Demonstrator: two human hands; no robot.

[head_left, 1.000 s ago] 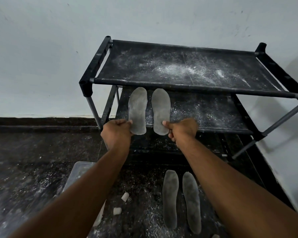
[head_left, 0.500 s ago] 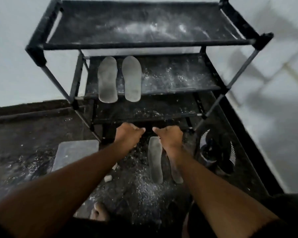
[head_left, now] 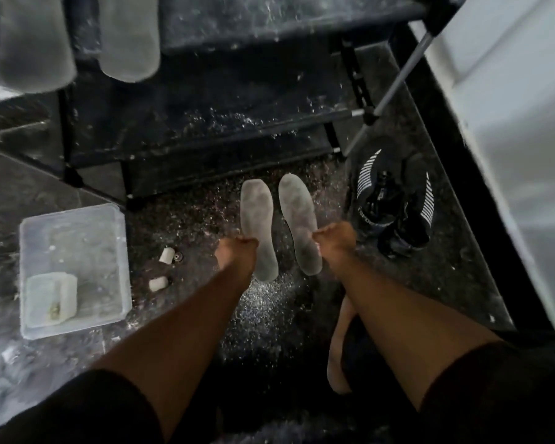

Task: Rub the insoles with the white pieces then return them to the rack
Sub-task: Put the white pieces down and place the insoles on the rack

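Two insoles on floor, in hand: left insole [head_left: 258, 229] pinched at its edge by left hand [head_left: 236, 253]; right insole [head_left: 299, 224] pinched likewise by right hand [head_left: 334, 240]. Both lying flat or barely lifted, side by side, heels toward the person; cannot tell whether clear of the floor.

Change since a second ago: hands then at the shelf, setting the first pair [head_left: 77, 40] on the rack [head_left: 398, 75]; now lowered to the second pair and closed on it. First pair remaining on the shelf, toes overhanging the front edge. Judged: half of the return done, second pair about to follow, provided rubbing of it is finished; grey dusting on both suggests so.

Two white pieces [head_left: 162, 267] lying loose on floor, left of left hand, near each other, untouched.

Surface: dark stone-like floor [head_left: 205, 219], heavily scattered with white powder, thickest under the forearms. Shelves equally dusted.

Room: pale wall at right; clear plastic tub [head_left: 74, 270] at left holding a white block; dark striped shoes [head_left: 394, 200] by the rack's right leg; bare foot [head_left: 337, 357] below right forearm.
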